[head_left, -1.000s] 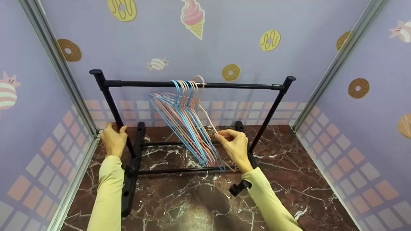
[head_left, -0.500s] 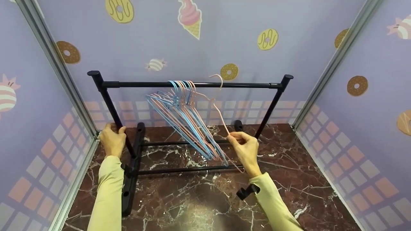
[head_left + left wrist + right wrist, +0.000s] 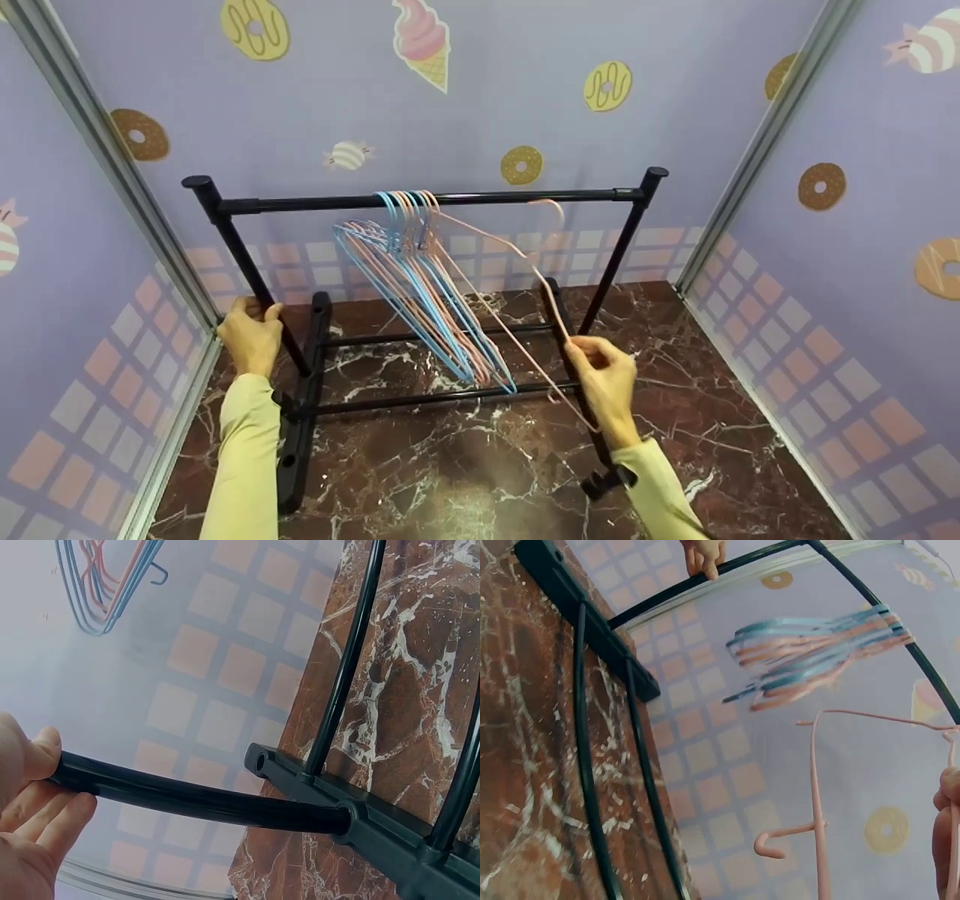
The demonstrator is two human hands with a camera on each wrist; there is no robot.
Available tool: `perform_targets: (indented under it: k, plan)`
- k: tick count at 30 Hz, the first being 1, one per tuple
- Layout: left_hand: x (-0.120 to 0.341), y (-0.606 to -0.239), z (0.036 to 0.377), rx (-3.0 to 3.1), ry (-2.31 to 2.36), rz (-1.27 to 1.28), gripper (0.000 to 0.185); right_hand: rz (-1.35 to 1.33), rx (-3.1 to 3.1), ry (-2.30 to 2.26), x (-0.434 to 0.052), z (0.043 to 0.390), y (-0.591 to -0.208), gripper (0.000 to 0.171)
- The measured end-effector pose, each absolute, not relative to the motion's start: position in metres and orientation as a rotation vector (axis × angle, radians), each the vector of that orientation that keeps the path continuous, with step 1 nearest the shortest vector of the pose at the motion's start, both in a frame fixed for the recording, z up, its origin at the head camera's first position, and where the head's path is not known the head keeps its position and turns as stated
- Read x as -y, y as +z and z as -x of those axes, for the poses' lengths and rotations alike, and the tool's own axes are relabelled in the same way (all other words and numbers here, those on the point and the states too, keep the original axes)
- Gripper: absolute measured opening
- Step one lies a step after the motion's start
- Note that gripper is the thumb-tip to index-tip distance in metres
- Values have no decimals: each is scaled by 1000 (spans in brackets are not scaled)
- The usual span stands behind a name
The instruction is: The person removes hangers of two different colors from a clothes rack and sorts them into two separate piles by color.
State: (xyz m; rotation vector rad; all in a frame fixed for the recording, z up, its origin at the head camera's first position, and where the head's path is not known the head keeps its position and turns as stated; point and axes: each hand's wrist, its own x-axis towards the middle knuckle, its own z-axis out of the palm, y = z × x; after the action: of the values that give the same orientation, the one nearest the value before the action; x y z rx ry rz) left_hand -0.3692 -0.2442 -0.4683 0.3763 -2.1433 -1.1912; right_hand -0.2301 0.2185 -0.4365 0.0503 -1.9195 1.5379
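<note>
My right hand (image 3: 607, 382) pinches one arm of a pink hanger (image 3: 817, 795) between thumb and fingers. That hanger's hook is off the rack's black top bar (image 3: 517, 198), to the right of the other hangers. Several blue and pink hangers (image 3: 435, 296) hang bunched left of the bar's middle, tilted the same way. My left hand (image 3: 251, 341) grips the rack's left post (image 3: 202, 799) low down, the thumb on one side and the fingers on the other. In the right wrist view only part of the right hand's fingers shows.
The black rack stands on a dark red marbled surface (image 3: 480, 457), with a left foot (image 3: 296, 450) and two lower crossbars. Purple walls with printed sweets close in the back and both sides. The right post (image 3: 619, 259) rises near my right hand.
My right hand has moved right and slightly down, drawing the pink hanger away from the bunch and its hook off the bar. The left hand keeps its grip on the post.
</note>
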Motion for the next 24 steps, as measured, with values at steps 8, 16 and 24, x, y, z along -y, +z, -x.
perform_targets:
  k: [8, 16, 24]
  plan:
    - [242, -475, 370, 2108, -1242, -429, 29, 2, 1948, 1460, -279, 198, -470, 6]
    - [237, -479, 373, 2042, -1367, -545, 34, 122, 1897, 1449, -352, 172, -525, 9]
    - [235, -481, 372, 1985, -1405, -576, 34, 185, 1794, 1510, -390, 152, -553, 9]
